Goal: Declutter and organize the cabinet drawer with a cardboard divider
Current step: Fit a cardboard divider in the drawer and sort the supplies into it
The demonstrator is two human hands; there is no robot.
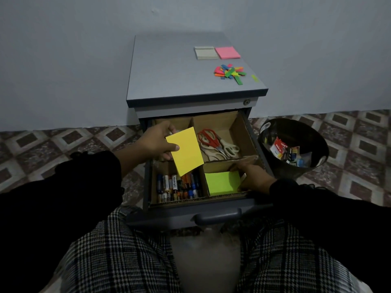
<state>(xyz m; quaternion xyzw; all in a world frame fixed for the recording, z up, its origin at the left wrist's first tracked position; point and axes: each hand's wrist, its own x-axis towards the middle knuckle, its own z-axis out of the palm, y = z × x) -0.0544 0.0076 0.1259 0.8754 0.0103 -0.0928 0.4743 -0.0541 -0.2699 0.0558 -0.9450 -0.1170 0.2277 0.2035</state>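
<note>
While the drawer [211, 212] stands open with its cardboard divider [237, 123] in place, sticky pads are being sorted in.

The yellow pad [186, 151] would best go down flat in the near right compartment beside the green pad [222, 182], clear of the divider wall. The left hand [157, 141] pinches the yellow pad above the drawer; the right hand [252, 175], fingers loosely bent, rests against the green pad's edge.

One battery [174, 183] in the drawer's front-left cardboard compartment carries a white label with dark lettering that seems to read "Heybright". The red and white packaging [280, 147] lying in the black waste bin bears white lettering, too small and tilted to make out.
</note>
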